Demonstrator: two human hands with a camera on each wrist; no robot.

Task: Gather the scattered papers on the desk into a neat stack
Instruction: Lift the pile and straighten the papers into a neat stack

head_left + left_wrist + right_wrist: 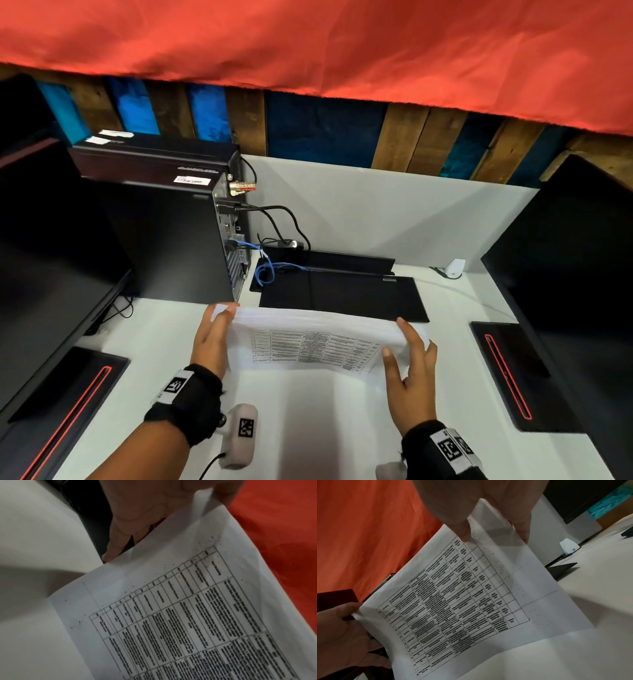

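The papers (308,337) are already gathered into one bundle, held up on edge above the white tabletop (308,428) between both hands. The left hand (212,337) has its grip on the left edge of the bundle, fingers behind the sheets and thumb toward the front. The right hand (412,370) grasps the right edge, with its thumb on the printed side and its fingers behind the sheets. The top sheet carries a printed table and faces the person.

The wrist views show the lower edges of the sheets stepped, one peeking out past another, so the bundle is not yet squared. The lower edge of the bundle looks to be at or just above the tabletop; I cannot tell whether it touches.

By my reading the collecting is done: no loose sheet shows anywhere else on the tabletop in the head view. What is left is to tap the edges level and lay the stack down flat. The open patch of tabletop directly in front of the person looks the likely spot.

Around this spot stand a black computer tower (164,233) at the back left, a closed laptop (342,294) just behind the papers, and dark monitors (579,274) on both sides.
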